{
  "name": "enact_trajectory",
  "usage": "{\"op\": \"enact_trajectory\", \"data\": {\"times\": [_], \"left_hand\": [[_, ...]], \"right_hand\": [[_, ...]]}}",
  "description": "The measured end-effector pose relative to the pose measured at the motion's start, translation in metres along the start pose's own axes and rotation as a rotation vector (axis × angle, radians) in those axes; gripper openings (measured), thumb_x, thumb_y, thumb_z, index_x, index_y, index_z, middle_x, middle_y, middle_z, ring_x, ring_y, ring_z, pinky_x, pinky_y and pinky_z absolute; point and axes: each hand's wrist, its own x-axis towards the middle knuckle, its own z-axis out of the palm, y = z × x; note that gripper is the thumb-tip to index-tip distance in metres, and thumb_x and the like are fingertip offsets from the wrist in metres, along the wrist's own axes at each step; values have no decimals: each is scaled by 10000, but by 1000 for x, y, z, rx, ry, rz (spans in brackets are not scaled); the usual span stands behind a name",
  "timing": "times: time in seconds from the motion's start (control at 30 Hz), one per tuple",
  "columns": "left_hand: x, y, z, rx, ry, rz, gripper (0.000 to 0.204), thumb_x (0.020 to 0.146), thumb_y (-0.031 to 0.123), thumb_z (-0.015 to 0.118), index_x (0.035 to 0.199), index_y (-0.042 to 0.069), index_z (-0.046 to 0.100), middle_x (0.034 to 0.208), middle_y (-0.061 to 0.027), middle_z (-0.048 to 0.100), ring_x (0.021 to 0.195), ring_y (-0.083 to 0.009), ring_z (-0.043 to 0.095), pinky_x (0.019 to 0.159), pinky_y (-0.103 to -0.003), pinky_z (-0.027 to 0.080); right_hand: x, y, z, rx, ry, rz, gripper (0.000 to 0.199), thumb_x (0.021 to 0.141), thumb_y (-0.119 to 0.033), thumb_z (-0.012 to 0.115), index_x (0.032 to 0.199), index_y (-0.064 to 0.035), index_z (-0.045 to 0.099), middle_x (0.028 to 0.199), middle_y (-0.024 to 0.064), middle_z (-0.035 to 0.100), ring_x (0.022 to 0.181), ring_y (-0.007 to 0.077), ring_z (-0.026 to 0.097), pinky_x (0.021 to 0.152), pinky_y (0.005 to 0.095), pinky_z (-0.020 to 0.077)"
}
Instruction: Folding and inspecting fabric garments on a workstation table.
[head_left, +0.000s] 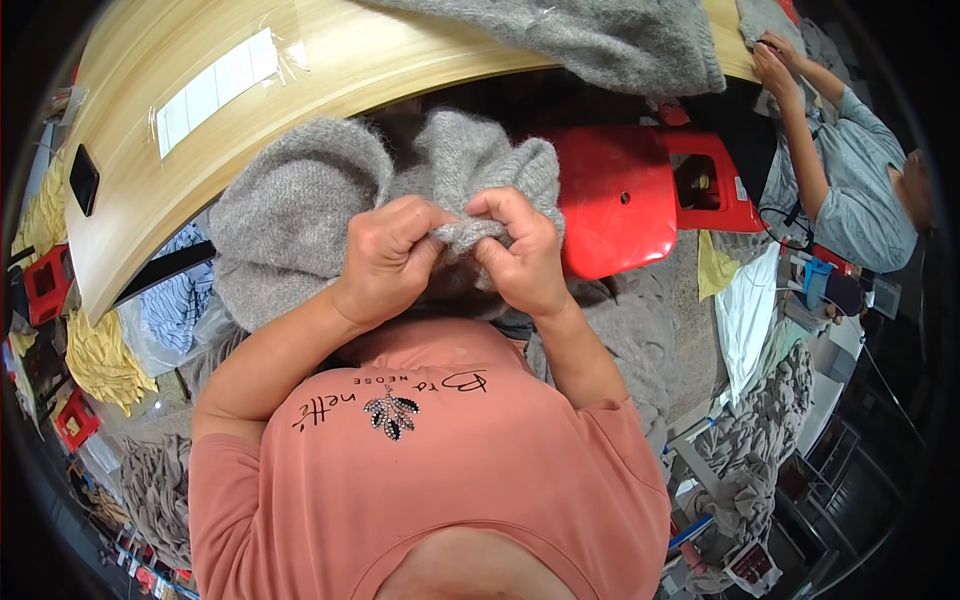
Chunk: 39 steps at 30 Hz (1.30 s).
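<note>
A fuzzy grey knitted garment (pixel 290 205) lies bunched over my lap, up against the table edge. My left hand (pixel 392 255) pinches a rolled edge of the knit with thumb and curled fingers. Close beside it, my right hand (pixel 522 250) grips the same edge from the other side. Between the two hands a short stretch of the thick edge (pixel 466 234) shows, twisted or folded over. Whether anything small is held within the fingers cannot be made out. More of the garment bulges up beyond both hands.
Ahead stands a pale wooden table (pixel 330 70) with another grey knit piece (pixel 620 45) and a black phone (pixel 84 180). To my right is a red plastic stool (pixel 615 200). A co-worker (pixel 850 180) handles grey fabric at far right. Piles of grey garments (pixel 750 440) and yellow cloth (pixel 105 360) lie around.
</note>
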Motion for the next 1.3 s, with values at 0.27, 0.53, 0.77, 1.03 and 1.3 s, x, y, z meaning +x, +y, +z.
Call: {"op": "enact_trajectory", "data": {"times": [0.27, 0.53, 0.77, 1.03, 1.3], "left_hand": [[-3, -3, 3, 224, 46, 248, 265, 605, -121, 533, 838, -3, 578, 718, -125, 577, 611, -274, 576, 521, -335, 470], [16, -7, 14, 131, 114, 158, 154, 666, -48, 562, 806, 13, 570, 680, -131, 549, 585, -314, 549, 524, -371, 454], [36, -11, 7, 104, -217, -246, 77, 706, 77, 603, 751, 14, 598, 745, -169, 591, 691, -351, 572, 608, -407, 450], [27, -7, 8, -56, -230, -311, 97, 663, 41, 566, 739, -15, 591, 650, -174, 561, 595, -291, 561, 556, -358, 438], [13, -13, 21, -379, -327, -556, 73, 718, 16, 598, 663, -5, 554, 591, 35, 502, 546, -15, 406, 428, -202, 296]], "right_hand": [[-4, 14, 11, -162, 66, -116, 182, 690, 86, 509, 850, 14, 558, 732, 55, 563, 626, 103, 522, 559, 245, 433], [-1, 19, 4, -151, 404, -151, 148, 746, 75, 480, 855, 8, 556, 750, 49, 575, 652, 94, 529, 580, 229, 438], [-6, 49, -48, -803, 251, -95, 183, 701, 47, 557, 882, 23, 552, 892, 110, 594, 808, 240, 568, 720, 285, 450], [8, 23, -20, -370, -76, -337, 122, 679, 35, 594, 791, 6, 554, 729, 102, 544, 677, 253, 523, 632, 336, 400], [0, 23, -4, -280, 78, -330, 68, 711, 81, 549, 735, 26, 517, 662, 97, 496, 573, 191, 482, 516, 280, 384]]}}
